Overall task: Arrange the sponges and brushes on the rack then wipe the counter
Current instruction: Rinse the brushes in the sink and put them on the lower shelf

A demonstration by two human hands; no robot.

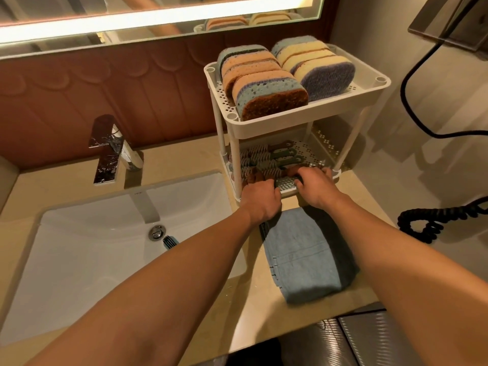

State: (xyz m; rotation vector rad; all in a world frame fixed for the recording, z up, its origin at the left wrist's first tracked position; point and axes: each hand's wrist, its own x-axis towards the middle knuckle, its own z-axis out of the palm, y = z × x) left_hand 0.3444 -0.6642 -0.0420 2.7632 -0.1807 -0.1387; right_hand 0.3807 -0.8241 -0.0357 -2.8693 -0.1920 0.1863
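Observation:
A white two-tier rack (375, 93) stands on the beige counter (253, 326) right of the sink. Its top tier holds two rows of upright sponges, orange-blue ones (261, 80) on the left and yellow-purple ones (314, 64) on the right. Several brushes (266, 157) lie on the bottom tier. My left hand (260, 199) and my right hand (315, 187) are at the front of that tier, both closed on a brown-handled brush (287, 172). A folded blue cloth (303, 257) lies on the counter below my hands. One more brush (169, 242) lies in the sink, mostly hidden by my left arm.
The white sink (87, 249) with a chrome tap (113, 151) fills the left. A mirror (158, 14) runs along the back wall. A black coiled cord (433, 220) lies at the counter's right end, beside the wall.

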